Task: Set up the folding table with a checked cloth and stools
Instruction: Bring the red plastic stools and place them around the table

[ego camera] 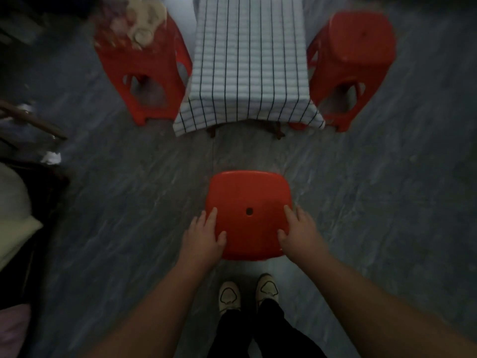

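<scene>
Your left hand (pixel 204 232) lies on the near-left edge of the red plastic stool with the rounded square seat (pixel 249 200), fingers spread along the seat's side and thumb resting on top. Your right hand (pixel 296 232) mirrors it on the near-right edge, thumb on the seat and fingers curled over the rim. Both bare forearms reach forward and inward from the bottom corners, so you hold the stool between your two hands, seen from straight above. A small round hole sits in the middle of the seat. No writing or brand can be read on it.

Just below the stool are your two pale shoes with dark outlined toe marks (pixel 229 295) and dark trouser legs.

Beyond the stool, a little apart, stands the folding table under a white cloth checked with thin dark lines (pixel 247 60); the cloth hangs over the near end of the tabletop, and dark leg ends show under its hem. A second red plastic stool (pixel 144 81) stands close beside the table's left side, with a blurred pale bundle (pixel 139 19) on its seat. A third red plastic stool (pixel 353 63) stands close at the table's right side.

The grey streaked floor (pixel 387 189) runs across the dim room. At the left edge are dark furniture and pale fabric, too blurred to identify.
</scene>
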